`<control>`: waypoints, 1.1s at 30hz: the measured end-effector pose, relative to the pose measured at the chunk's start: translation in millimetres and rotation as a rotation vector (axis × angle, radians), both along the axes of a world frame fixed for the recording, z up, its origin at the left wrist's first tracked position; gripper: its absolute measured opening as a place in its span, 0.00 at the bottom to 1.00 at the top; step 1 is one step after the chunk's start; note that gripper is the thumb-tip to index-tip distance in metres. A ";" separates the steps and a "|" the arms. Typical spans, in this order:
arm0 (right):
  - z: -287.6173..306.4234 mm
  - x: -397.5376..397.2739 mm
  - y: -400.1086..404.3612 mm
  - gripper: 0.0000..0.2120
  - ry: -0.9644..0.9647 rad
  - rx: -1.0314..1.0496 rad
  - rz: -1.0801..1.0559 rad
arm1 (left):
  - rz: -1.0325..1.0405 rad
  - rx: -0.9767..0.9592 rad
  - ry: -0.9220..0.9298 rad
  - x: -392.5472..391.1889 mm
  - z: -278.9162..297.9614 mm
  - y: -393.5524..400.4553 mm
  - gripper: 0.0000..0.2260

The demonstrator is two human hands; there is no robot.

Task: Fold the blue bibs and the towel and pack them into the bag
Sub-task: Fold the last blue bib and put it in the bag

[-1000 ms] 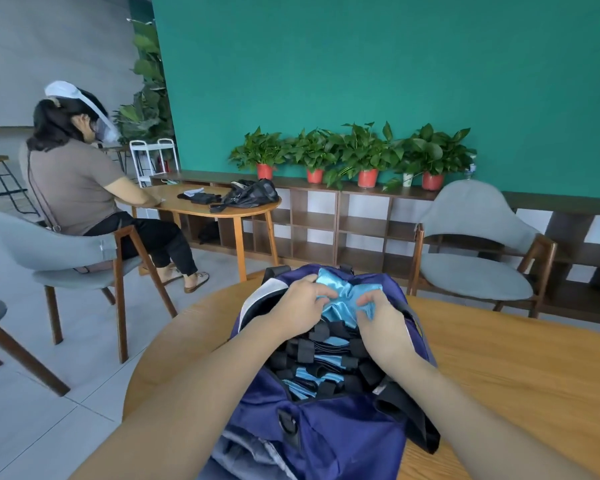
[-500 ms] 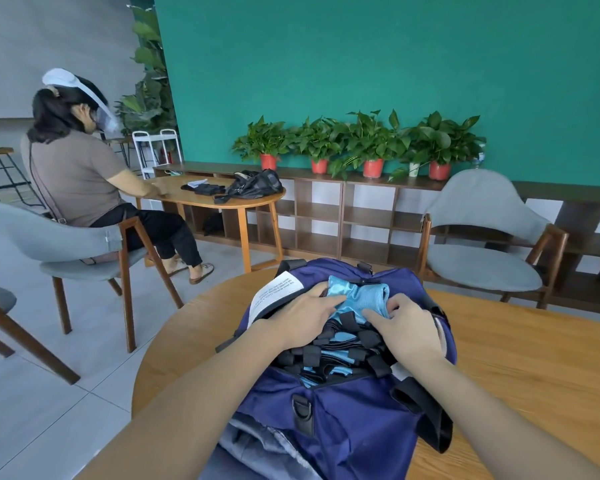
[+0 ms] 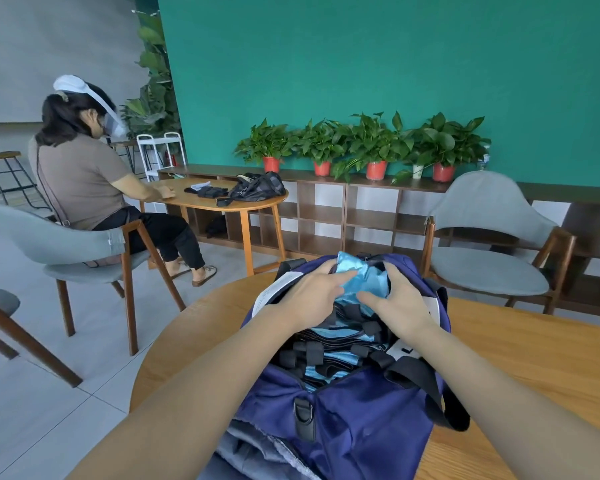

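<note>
A dark blue bag (image 3: 343, 420) sits open on the round wooden tabletop (image 3: 520, 362), its mouth facing up and its black strap (image 3: 426, 386) draped over the right side. Inside, a stack of folded blue bibs (image 3: 336, 344) with black edging and black tabs lies flat, filling most of the opening. At the far end of the bag a shiny light blue cloth (image 3: 362, 280) stands bunched above the stack; whether it is a bib or the towel cannot be told. The left hand (image 3: 312, 294) rests on the left rim of the opening with fingers stretched out, their tips touching the cloth's left side. The right hand (image 3: 400, 299) holds the cloth from the right, thumb pressed across its lower front and fingers curled around behind it. A white label (image 3: 271, 294) shows at the bag's left edge beside the left wrist. A grey fabric (image 3: 257, 452) pokes out under the bag's near end. Beyond the tabletop, a seated person (image 3: 94, 181) wearing a headset sits at another table (image 3: 222, 199) carrying a black bag (image 3: 258, 185). A grey chair (image 3: 489, 251) stands at right, and potted plants (image 3: 361, 147) line a low shelf against the green wall.
</note>
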State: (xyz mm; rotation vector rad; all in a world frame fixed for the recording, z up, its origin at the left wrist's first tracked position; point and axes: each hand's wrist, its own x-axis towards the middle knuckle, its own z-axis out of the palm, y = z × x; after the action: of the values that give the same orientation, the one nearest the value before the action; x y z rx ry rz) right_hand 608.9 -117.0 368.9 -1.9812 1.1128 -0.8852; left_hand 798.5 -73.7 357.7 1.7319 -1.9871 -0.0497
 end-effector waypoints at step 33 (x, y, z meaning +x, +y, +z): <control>6.8 12.4 -51.9 0.52 0.713 -0.051 0.101 | 0.158 0.338 0.077 28.9 33.3 -51.0 0.22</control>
State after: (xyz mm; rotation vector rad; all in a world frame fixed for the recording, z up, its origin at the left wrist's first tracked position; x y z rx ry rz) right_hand 621.3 -168.9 375.6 -2.4494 1.3487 -0.1319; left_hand 827.4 -124.7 391.1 2.0571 -1.8599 -0.4137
